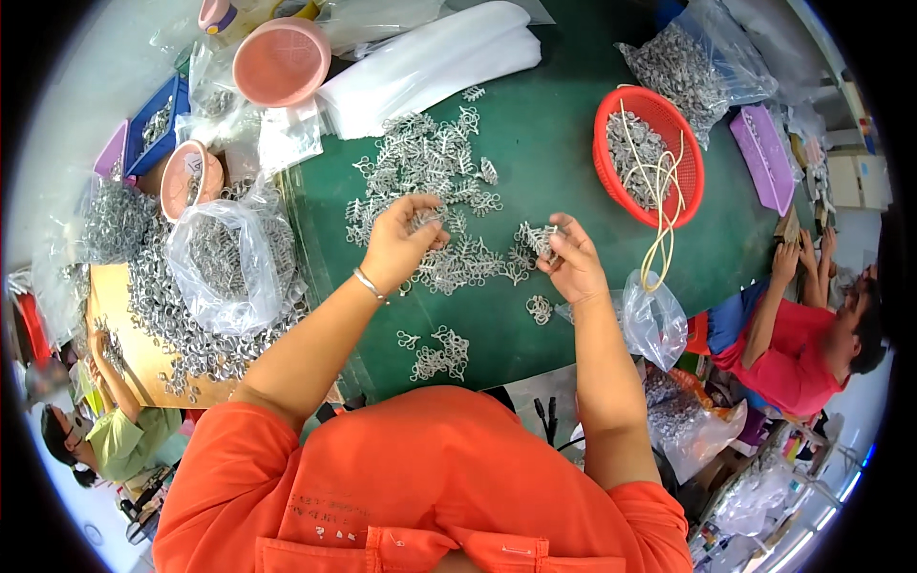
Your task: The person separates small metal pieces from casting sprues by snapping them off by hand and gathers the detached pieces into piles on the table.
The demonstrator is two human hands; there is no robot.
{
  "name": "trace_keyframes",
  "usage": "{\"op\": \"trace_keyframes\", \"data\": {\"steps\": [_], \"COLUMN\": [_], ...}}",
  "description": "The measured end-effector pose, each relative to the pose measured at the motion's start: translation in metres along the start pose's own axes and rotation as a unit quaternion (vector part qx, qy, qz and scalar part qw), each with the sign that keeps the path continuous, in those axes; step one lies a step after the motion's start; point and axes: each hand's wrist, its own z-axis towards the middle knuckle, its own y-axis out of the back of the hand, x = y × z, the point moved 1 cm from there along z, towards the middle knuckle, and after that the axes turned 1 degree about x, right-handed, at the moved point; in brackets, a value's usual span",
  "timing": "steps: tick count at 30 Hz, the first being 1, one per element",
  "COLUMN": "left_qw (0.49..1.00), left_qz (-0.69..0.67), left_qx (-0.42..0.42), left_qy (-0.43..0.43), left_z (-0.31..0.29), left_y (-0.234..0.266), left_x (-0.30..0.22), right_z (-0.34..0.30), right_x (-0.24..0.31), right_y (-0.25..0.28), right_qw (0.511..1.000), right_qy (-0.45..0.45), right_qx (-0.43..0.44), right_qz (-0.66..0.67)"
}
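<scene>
Small silver-grey metal pieces with ring-like ends and short branches lie in a loose pile point(420, 153) on the green tabletop. Over the pile's near part is my left hand point(401, 237), a bangle on its wrist, fingers curled around some of these grey pieces. My right hand point(575, 267), just right of the pile, pinches a bunch of metal pieces point(535, 241) between thumb and fingers. Below it rests a small clump point(539, 308) of the same kind. Closer to my body is another small heap point(441, 355).
A red basket point(602, 158) of grey pieces with pale cords stands right, near a purple tray point(764, 162). White sheeting point(430, 67) and a pink basket point(277, 62) lie at the back. Leftward, a plastic bag point(224, 267) sits among metal rings. People work on both sides.
</scene>
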Motion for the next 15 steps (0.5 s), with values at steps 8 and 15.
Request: {"op": "trace_keyframes", "data": {"steps": [8, 15], "left_qw": [0.769, 0.678], "left_qz": [0.570, 0.653], "left_qx": [0.045, 0.127], "left_qy": [-0.287, -0.313], "left_z": [0.018, 0.022], "left_y": [-0.025, -0.021], "left_x": [0.018, 0.003], "right_z": [0.007, -0.017], "right_x": [0.001, 0.019], "right_y": [-0.003, 0.018], "right_qw": [0.866, 0.998], "right_qy": [0.041, 0.015], "right_qx": [-0.086, -0.045], "right_qz": [-0.492, -0.030]}}
